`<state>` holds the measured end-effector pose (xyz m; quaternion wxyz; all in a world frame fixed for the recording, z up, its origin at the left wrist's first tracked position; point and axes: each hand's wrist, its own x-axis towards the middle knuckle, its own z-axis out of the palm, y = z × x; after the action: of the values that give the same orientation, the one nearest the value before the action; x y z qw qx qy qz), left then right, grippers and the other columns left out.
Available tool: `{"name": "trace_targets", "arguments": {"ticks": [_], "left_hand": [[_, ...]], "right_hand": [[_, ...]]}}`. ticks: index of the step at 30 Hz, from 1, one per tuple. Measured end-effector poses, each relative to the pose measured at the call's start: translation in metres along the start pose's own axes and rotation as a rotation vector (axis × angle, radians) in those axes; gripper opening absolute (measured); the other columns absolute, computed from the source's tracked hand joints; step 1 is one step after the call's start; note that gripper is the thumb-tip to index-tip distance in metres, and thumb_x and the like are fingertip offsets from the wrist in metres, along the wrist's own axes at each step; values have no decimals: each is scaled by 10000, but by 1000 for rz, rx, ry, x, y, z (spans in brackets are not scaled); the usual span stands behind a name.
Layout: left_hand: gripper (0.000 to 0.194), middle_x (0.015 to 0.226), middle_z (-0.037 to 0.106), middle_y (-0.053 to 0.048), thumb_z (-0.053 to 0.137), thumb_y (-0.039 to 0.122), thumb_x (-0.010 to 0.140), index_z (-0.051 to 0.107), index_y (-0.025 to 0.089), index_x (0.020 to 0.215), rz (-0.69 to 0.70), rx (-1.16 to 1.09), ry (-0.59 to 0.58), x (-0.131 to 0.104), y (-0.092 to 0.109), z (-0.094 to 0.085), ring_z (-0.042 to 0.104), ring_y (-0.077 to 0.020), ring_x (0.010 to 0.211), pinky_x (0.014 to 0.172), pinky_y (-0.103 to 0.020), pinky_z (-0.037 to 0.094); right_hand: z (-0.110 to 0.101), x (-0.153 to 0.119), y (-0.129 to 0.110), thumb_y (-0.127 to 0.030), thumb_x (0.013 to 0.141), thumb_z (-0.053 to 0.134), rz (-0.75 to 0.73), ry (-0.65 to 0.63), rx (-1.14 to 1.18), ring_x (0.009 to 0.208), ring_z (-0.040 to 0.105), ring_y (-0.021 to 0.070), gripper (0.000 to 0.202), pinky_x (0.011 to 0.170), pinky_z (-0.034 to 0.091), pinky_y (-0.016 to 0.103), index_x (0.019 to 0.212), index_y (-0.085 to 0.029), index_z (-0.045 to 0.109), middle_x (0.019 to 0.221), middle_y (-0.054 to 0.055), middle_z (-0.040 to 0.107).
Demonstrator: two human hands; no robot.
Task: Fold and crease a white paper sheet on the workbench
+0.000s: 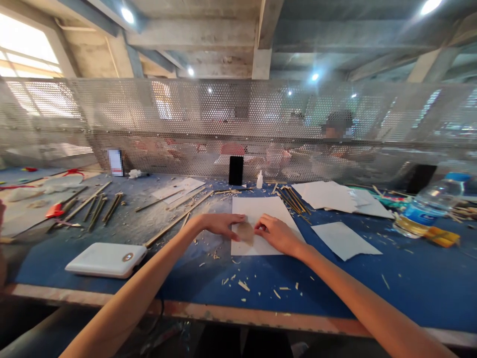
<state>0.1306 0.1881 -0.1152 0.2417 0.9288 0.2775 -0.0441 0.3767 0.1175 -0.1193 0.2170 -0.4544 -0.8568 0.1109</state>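
Note:
A white sheet of paper (274,209) lies on the blue table (208,278) in front of me. On its left part is a thin tan round piece (246,232), slightly blurred. My left hand (223,225) touches the piece's left side, with thumb and fingers apart. At its right edge is my right hand (276,233), fingers curled and pressed together; whatever they may hold is too small to make out.
A white power bank (106,259) lies left, near the table edge. Thin sticks (294,201) and shavings are scattered about. A black phone (236,170) and small white bottle (260,179) stand behind; a plastic bottle (428,209) is right. A person sits beyond the perforated screen (201,109).

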Motion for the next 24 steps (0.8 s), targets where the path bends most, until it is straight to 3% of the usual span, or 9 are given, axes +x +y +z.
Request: {"name": "trace_targets", "arguments": {"ticks": [7,12,17,20,24], "left_hand": [[938,1579,145,-122,611,637,797,241,174,1525,-12,-12,-19,-1,3,-2,187,-312,1431,1153,-418,160],[910,1577,163,-107,604,636,813,243,197,1524,-5,-14,3,-2,3,-1,201,-308,1428,1152,-422,158],[922,1580,169,-97,612,638,794,262,186,1518,-10,-10,9,-2,3,0,201,-312,1428,1153,-393,167],[912,1580,165,-94,604,643,800,259,200,1519,-2,-14,3,-2,5,-2,202,-314,1427,1151,-408,170],[923,1576,161,-126,598,638,808,259,153,1516,-11,-17,-4,-3,7,-3,197,-310,1429,1154,-404,154]], "right_hand": [[-4,-1,3,-228,897,608,60,-80,52,784,595,162,63,714,414,260,879,-178,640,889,31,639],[-5,-2,2,-199,915,577,45,-14,-51,809,594,172,83,725,403,268,862,-169,634,894,43,633],[-3,-2,2,-228,923,586,-15,-61,-19,816,601,165,69,731,414,260,914,-177,630,921,37,636],[-2,-1,3,-227,922,586,-16,-9,-77,847,595,178,74,757,415,274,901,-173,632,921,44,631],[-3,-1,2,-218,907,597,13,-11,-47,831,591,173,72,760,425,279,878,-172,644,908,42,629]]}}
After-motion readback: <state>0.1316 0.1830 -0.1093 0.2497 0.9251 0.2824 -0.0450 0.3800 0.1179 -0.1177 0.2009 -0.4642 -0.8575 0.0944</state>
